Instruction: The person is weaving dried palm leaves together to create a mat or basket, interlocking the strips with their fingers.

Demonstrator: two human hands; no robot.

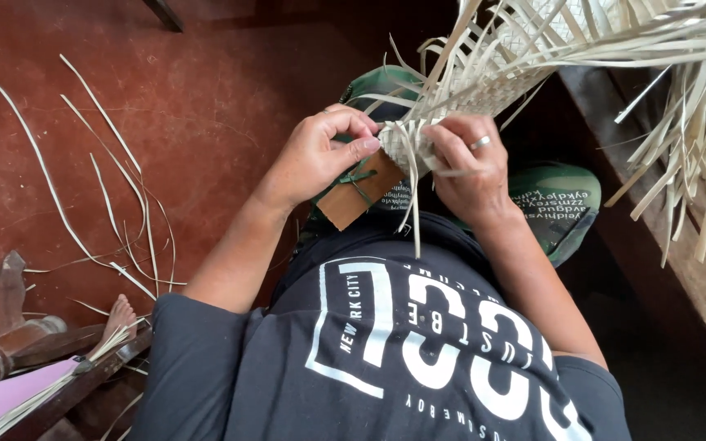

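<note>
Fingers of both hands pinch flat, pale woven strips.

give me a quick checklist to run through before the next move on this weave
1. Left hand pinching the weave at its edge: ok.
2. Right hand on the same edge, fingers curled over it: ok.
3. Working strip hangs free below the hands, not snagged: ok.
4. Loose ends on the right trail over the wooden bench; tangled or not: cannot tell.
5. Spare strips lie on the red floor, off to the left: ok.
6. Brown piece with green tie under the left hand; attached to the weave or not: cannot tell.
</note>
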